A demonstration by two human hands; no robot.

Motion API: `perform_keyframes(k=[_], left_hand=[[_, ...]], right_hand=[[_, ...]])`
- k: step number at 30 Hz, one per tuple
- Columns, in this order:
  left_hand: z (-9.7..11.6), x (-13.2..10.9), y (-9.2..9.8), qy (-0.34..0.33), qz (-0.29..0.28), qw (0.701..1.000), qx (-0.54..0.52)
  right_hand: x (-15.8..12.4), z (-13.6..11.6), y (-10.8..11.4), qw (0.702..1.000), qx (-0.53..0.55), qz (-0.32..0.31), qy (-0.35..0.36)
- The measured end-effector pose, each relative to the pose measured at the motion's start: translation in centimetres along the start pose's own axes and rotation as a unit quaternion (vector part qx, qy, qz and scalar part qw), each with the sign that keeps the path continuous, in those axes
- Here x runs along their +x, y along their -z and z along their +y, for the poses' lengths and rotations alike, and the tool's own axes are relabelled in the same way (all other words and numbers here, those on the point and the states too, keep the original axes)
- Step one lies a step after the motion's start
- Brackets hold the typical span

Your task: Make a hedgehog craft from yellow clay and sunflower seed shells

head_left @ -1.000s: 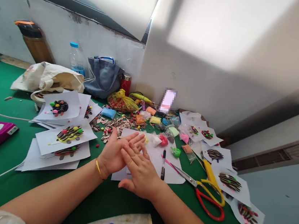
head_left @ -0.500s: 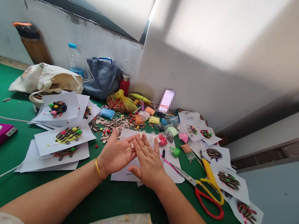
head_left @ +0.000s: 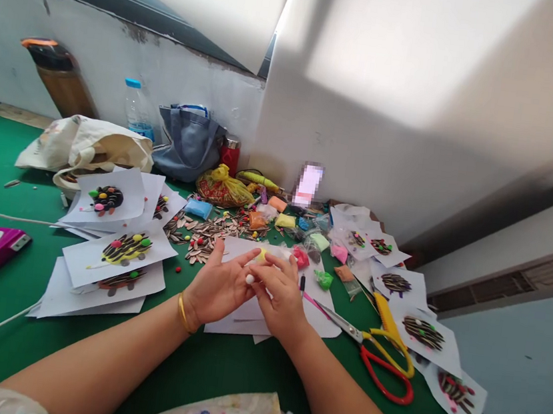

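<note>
A small white clay ball shows at the fingers of my left hand, which lies palm up with its fingers stretched out. My right hand pinches the ball between thumb and fingertips, just over the left palm. Under both hands lie white paper sheets. Past the fingers are a lump of red-pink clay, a bit of yellow clay and a green clay lump. A black-tipped pen lies close to my right hand.
Scissors with red and yellow handles lie at right beside a yellow cutter. Sunflower seeds are heaped behind the hands. Seed-picture cards are stacked at left, others at right. Bags stand by the wall.
The right hand has gone from lying flat over the left palm to pinching the white ball, which now shows more fully. The left hand stays palm up.
</note>
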State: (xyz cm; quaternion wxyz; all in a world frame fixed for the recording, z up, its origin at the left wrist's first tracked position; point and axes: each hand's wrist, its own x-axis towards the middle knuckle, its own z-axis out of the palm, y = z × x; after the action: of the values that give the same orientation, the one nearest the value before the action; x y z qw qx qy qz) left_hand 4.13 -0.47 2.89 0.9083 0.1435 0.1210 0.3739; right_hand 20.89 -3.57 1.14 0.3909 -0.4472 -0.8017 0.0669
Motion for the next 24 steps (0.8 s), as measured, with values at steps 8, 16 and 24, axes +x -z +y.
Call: perform_keyframes(k=[8,16,24], left_hand=[[-1.1,0.5,0.5,-0.06,0.111,0.929,0.347],[-1.0,0.7,1.1,-0.106,0.146,0.842,0.509],[-1.2,0.6,1.1,-0.091,0.134,0.842,0.515]], right_hand=[[-0.3,0.5,0.3,0.993,0.077,0.089,-0.034],[-0.3,1.3,0.5,0.995,0.075,0.057,-0.037],[-0.3,1.5,0.5,0.974,0.192,0.029,-0.119]])
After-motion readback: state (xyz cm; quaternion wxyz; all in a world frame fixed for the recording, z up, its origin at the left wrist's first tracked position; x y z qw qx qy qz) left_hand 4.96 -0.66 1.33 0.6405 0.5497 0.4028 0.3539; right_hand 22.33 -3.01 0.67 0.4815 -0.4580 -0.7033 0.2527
